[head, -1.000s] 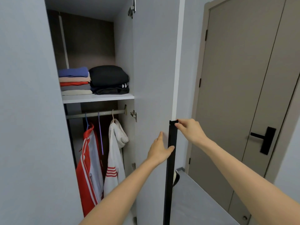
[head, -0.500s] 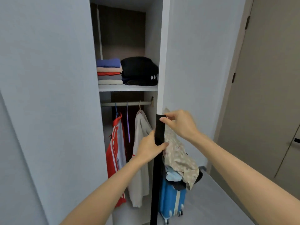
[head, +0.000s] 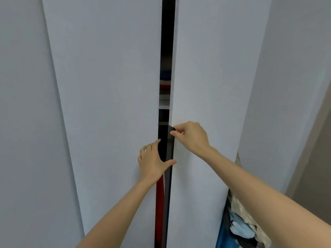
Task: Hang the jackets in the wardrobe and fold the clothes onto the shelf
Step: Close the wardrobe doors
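Two wardrobe doors (head: 111, 86) stand nearly shut; the right hand (head: 190, 136) pinches the black edge handle (head: 168, 203), the left hand (head: 152, 161) presses flat beside it. A red jacket (head: 160, 203) hangs inside the gap. Each stiff door likely swings lightly by that handle.

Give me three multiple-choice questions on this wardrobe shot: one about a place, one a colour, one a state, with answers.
1. Where is the pile of loose clothes?
A. low down, right of the wardrobe
B. hung on a door
C. on the floor to the left

2. What colour is the garment seen low in the gap?
A. green
B. red
C. yellow

3. How do the wardrobe doors stand?
A. wide open
B. fully shut
C. nearly shut, with a narrow gap

Answers:
1 A, it shows at the lower right edge.
2 B, a red strip shows below the left hand.
3 C, a dark slit runs between them; the right hand pinches the black handle strip.
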`<act>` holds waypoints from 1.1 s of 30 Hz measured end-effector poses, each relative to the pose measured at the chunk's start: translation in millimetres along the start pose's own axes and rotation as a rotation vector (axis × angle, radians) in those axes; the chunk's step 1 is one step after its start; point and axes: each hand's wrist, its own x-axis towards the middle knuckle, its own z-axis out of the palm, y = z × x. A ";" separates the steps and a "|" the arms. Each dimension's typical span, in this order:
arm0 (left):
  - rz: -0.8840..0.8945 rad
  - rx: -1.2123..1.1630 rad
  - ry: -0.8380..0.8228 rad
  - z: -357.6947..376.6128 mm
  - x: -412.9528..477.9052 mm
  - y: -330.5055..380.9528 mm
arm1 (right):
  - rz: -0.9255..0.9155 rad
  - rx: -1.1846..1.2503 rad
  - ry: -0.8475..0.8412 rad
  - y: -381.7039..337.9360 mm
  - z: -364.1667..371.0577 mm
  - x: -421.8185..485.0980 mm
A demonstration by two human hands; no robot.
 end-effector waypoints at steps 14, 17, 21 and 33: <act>-0.028 0.045 0.051 38.9 107.0 -59.4 | -0.010 -0.077 -0.004 11.9 73.9 109.4; -0.051 -0.011 0.095 47.9 114.8 -62.2 | 0.019 -0.089 -0.009 14.9 79.9 123.6; -0.068 -0.025 0.129 56.8 123.5 -64.5 | 0.032 -0.071 0.016 19.8 88.6 134.3; -0.087 -0.008 0.056 52.3 124.7 -63.2 | 0.043 -0.062 -0.004 24.4 95.0 134.6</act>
